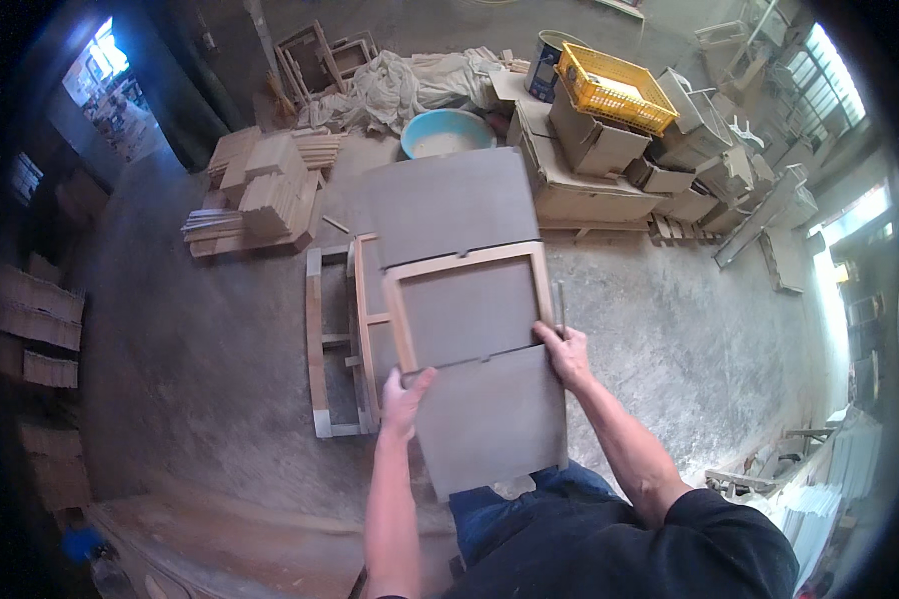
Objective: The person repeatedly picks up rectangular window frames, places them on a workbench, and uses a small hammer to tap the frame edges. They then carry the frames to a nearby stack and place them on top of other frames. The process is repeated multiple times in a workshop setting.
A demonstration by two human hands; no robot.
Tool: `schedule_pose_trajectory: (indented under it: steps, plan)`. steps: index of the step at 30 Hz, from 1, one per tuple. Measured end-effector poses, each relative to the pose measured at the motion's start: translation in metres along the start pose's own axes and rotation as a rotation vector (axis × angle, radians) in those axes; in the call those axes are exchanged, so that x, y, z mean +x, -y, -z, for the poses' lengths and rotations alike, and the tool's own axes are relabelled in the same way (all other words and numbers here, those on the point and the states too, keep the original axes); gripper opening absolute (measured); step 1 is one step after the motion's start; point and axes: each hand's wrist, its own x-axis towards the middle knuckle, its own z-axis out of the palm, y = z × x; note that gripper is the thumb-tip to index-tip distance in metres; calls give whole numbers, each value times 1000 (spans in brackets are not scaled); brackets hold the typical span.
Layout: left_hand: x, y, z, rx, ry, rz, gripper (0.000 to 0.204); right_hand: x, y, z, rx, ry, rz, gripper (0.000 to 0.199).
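Note:
A long sheet of cardboard point(489, 419), creased and slotted into panels, lies flat in front of my body. On its middle panel rests a light wooden frame point(469, 262) with a rectangular opening that shows the cardboard beneath. My left hand point(403, 401) is closed round the left edge, its thumb on top close to the frame's near left corner. At the right edge, my right hand point(566, 355) is closed too, its thumb by the frame's right side. The fingers of both hands are hidden underneath. Partly covered by the sheet, a wooden stand point(317, 339) shows at the left.
Stacked boards point(270, 190) lie on a pallet at the far left. A blue basin point(448, 132) sits beyond the sheet, beside crumpled pale cloth point(410, 85). Cardboard boxes point(594, 140) carry a yellow crate point(617, 88) at the far right. Cardboard stacks point(35, 304) line the left side.

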Motion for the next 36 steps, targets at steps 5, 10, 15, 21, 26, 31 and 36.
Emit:
schedule_pose_trajectory:
  steps: [5, 10, 15, 21, 26, 31, 36]
  plan:
    - [11, 53, -37, 79, 172, 165, 69, 40, -41, 43, 14, -122, -141, 49]
    - [5, 149, -68, 233, 20, 223, 70, 88, -97, 67, -74, -200, -257, 46]
    - [39, 185, -97, 449, -108, 307, 70, 157, -143, 66, -102, -120, -279, 49]
    - [110, 219, -126, 420, -294, 264, 68, 264, -206, 33, -138, 36, -245, 53]
    - [167, 230, -99, 402, -303, 392, 71, 305, -229, -14, -182, 47, -212, 62]
    - [166, 269, -105, 998, -598, 148, 87, 318, -256, -27, -746, 3, -111, 60]
    - [105, 333, -128, 905, -1151, 206, 105, 310, -245, -23, -792, 128, -181, 63]
